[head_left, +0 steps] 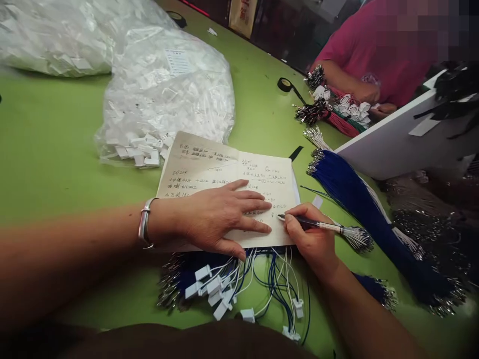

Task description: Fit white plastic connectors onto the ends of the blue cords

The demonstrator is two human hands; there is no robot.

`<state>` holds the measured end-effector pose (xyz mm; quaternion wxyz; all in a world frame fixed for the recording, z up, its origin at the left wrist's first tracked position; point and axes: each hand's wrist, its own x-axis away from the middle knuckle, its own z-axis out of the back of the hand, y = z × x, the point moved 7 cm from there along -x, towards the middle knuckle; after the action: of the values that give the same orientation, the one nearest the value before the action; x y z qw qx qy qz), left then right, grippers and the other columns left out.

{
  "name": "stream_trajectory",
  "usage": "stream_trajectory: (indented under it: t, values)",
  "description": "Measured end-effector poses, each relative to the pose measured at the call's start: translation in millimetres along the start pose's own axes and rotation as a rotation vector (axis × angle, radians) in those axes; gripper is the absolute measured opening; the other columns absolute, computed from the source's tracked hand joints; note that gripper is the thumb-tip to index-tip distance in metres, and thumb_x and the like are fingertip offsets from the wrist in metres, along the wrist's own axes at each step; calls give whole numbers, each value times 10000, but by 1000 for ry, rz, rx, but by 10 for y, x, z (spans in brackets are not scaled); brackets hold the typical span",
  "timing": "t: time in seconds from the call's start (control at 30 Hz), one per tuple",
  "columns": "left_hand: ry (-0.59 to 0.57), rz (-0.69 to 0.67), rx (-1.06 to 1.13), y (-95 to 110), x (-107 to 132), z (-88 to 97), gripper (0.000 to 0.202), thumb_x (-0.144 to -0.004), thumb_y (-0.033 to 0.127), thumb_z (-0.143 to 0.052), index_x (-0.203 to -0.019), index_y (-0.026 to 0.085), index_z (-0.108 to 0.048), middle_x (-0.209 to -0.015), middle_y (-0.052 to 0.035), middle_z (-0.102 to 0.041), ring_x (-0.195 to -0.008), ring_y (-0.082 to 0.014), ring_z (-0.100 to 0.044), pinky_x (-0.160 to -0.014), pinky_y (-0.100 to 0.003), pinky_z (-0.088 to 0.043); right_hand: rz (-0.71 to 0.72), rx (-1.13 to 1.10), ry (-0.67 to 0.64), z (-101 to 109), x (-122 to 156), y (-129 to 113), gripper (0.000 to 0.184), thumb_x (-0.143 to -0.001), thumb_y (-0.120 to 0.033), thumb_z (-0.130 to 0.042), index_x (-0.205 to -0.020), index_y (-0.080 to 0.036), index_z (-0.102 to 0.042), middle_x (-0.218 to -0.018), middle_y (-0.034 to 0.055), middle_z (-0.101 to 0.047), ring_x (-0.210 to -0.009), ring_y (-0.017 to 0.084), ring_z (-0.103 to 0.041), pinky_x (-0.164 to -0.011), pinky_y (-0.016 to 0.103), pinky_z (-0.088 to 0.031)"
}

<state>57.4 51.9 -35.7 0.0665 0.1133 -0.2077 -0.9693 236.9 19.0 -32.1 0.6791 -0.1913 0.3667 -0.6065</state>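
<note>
An open notebook [198, 172] with handwritten lines lies in front of me on top of wires. My left hand [224, 214] rests flat across its pages, fingers spread. In my right hand [314, 242] is a dark pen [307, 220], its tip at the right page. White plastic connectors [215, 286] on blue and white wires stick out below the notebook's near edge. Behind the right hand, a bundle of wire ends [357, 238] with metal tips lies on the table.
Clear plastic bags [168, 94] of white parts fill the back left of the green table [75, 184]. Blue wire bundles [348, 199] lie at right beside a white panel [396, 124]. Black tape [285, 85] sits farther back. Across the table, a person in pink [366, 50] handles wire bundles.
</note>
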Motion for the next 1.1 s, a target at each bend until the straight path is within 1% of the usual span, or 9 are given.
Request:
stream_trajectory:
  t: [0.1, 0.27, 0.37, 0.6, 0.67, 0.83, 1.0, 1.1]
  values:
    - [12, -7, -3, 9, 2, 10, 597, -872, 636, -555, -1399, 356, -536, -1536, -76, -439, -1388, -319, -418, -1193, -528, -171, 13, 12, -7, -6, 2, -22, 99, -837, -207, -635, -740, -203, -616, -609, -47, -613, -527, 102, -544, -550, 236, -454]
    - [-32, -5, -32, 5, 4, -14, 615, -887, 652, -513, -1424, 353, -505, -1558, -84, -403, -1409, -313, -383, -1197, -530, -128, 35, 35, 10, 6, -14, -79, 96, -832, -194, -629, -738, -203, -614, -587, -54, -606, -507, 97, -535, -529, 231, -446]
    - [-35, -6, -33, -9, 4, -27, 622, -882, 660, -511, -1426, 357, -503, -1560, -81, -400, -1408, -320, -379, -1194, -535, -126, 47, 45, 12, 8, -23, -110, 104, -826, -193, -628, -725, -204, -610, -585, -54, -606, -501, 96, -528, -516, 229, -438]
    - [28, -29, -3, -3, 0, 0, 606, -857, 634, -577, -1389, 345, -552, -1523, -95, -453, -1373, -334, -424, -1176, -541, -181, 48, 86, 5, 5, -25, -120, 97, -833, -206, -628, -736, -204, -621, -616, -45, -626, -527, 101, -540, -531, 233, -439]
    - [31, -28, 2, -2, 2, 6, 605, -855, 628, -586, -1389, 346, -552, -1524, -93, -452, -1374, -333, -426, -1178, -542, -184, 55, 93, -5, 0, -26, -121, 101, -833, -200, -624, -732, -205, -622, -613, -48, -622, -520, 97, -531, -527, 231, -435]
    - [9, -20, 5, 2, 2, 11, 606, -865, 636, -570, -1396, 347, -541, -1541, -85, -429, -1391, -319, -407, -1195, -533, -159, 68, 99, 15, 15, -24, -136, 97, -822, -190, -629, -728, -205, -615, -592, -55, -612, -508, 94, -522, -516, 225, -428]
    - [7, -7, 6, 9, -4, 29, 590, -871, 633, -562, -1390, 354, -545, -1528, -76, -448, -1386, -315, -417, -1197, -525, -164, 50, 89, 15, 9, -26, -126, 100, -823, -195, -624, -724, -206, -613, -595, -52, -613, -512, 98, -528, -516, 229, -429]
    - [-27, 2, -1, -2, -1, 2, 605, -877, 646, -539, -1412, 364, -516, -1547, -71, -423, -1406, -309, -389, -1204, -521, -134, 32, 89, 15, 8, -29, -107, 107, -826, -206, -620, -720, -208, -608, -594, -48, -611, -516, 105, -527, -525, 238, -436]
